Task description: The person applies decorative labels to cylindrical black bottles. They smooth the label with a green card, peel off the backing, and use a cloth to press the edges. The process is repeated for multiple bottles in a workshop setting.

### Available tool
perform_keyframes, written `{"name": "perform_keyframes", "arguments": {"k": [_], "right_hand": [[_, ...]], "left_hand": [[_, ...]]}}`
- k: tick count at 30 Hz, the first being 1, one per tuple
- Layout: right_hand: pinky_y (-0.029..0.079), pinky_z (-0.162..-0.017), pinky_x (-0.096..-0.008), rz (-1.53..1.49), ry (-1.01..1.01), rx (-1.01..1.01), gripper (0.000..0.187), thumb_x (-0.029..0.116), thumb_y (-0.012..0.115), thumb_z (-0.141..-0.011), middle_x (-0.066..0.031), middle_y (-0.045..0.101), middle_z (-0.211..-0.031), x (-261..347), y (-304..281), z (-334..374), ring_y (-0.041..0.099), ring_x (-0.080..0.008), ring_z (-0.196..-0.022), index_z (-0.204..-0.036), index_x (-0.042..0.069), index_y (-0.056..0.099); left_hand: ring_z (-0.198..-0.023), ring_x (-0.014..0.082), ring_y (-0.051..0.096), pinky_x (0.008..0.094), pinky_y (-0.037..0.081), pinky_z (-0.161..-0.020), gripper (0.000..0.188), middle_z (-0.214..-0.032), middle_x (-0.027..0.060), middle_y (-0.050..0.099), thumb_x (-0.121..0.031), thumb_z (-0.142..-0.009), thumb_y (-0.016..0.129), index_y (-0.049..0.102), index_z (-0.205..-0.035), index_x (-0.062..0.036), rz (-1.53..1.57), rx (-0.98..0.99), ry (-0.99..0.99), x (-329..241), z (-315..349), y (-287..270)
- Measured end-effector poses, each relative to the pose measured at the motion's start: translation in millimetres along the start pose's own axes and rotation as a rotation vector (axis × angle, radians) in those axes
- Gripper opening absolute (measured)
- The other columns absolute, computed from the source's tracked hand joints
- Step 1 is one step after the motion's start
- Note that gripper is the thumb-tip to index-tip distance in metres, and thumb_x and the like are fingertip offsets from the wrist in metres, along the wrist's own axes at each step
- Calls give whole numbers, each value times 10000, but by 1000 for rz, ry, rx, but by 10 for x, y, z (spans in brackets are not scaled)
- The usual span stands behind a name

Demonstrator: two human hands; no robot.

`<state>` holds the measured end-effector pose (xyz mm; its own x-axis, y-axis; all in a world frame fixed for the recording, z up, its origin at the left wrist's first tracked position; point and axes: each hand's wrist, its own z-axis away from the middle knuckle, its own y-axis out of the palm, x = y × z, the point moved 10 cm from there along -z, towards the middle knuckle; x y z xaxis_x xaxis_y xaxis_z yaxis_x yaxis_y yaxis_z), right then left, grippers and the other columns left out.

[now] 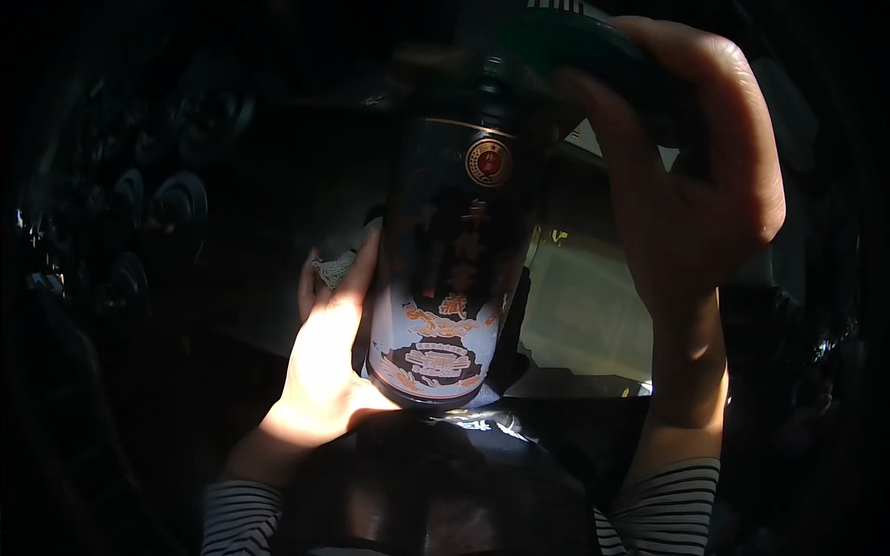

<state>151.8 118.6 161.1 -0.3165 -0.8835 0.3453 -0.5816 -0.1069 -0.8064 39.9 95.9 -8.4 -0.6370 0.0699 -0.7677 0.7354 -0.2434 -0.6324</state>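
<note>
A dark bottle (454, 241) with a red and gold seal, a narrow neck and a pale illustrated band near its base stands tilted before me. My left hand (320, 361) holds it low on its left side, fingers along the wall and thumb by the base. Pale, coarse-knit cloth (336, 269) shows between those fingers. Up by the bottle's neck, my right hand (691, 176) curls around a dark green, rounded object (579, 42). Shadow hides most of that object, so its kind is unclear. Whether it touches the bottle cannot be made out.
Deep shadow covers much of the surroundings. Right of the bottle lies a pale, flat panel (589, 315) with a small yellow mark. Several round, shiny shapes (181, 213) stand dimly at the left. A dark garment or apron (436, 482) fills the lower middle.
</note>
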Motion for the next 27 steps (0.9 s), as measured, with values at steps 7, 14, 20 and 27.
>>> {"name": "perform_keyframes", "arguments": {"k": [7, 14, 20, 27], "right_hand": [[520, -790, -286, 725, -614, 675, 295, 192, 506, -879, -138, 567, -1089, 477, 960, 1204, 600, -189, -913, -1060, -37, 548], [537, -696, -255, 15, -460, -97, 182, 59, 628, -779, -72, 650, -929, 871, 445, 809, 635, -164, -751, -947, 7, 582], [527, -679, -275, -228, 91, -544, 267, -4, 631, -758, -125, 623, -950, -560, -178, 446, 621, -176, -777, -1015, -16, 560], [517, -621, -220, -24, -337, -1, 216, -7, 619, -758, -89, 626, -884, 396, 507, 1069, 618, -141, -702, -971, -10, 581]], "left_hand": [[-1088, 311, 508, 537, 47, -1092, 1109, -1356, 195, 399, -450, -584, 772, 179, -1415, -17, 280, -64, 11, -217, 19, -64], [-1296, 316, 347, 521, 53, -1091, 1045, -1382, 192, 371, -435, -611, 783, 233, -1398, -24, 237, 22, 88, -220, -41, 75], [-1298, 352, 326, 509, 107, -1098, 1067, -1391, 191, 355, -368, -568, 817, 234, -1397, -35, 295, -63, -13, -6, 35, 90], [-1302, 368, 295, 503, 190, -1081, 958, -1368, 195, 371, -381, -603, 789, 324, -1365, -34, 154, -79, 95, -146, -185, -115]]}}
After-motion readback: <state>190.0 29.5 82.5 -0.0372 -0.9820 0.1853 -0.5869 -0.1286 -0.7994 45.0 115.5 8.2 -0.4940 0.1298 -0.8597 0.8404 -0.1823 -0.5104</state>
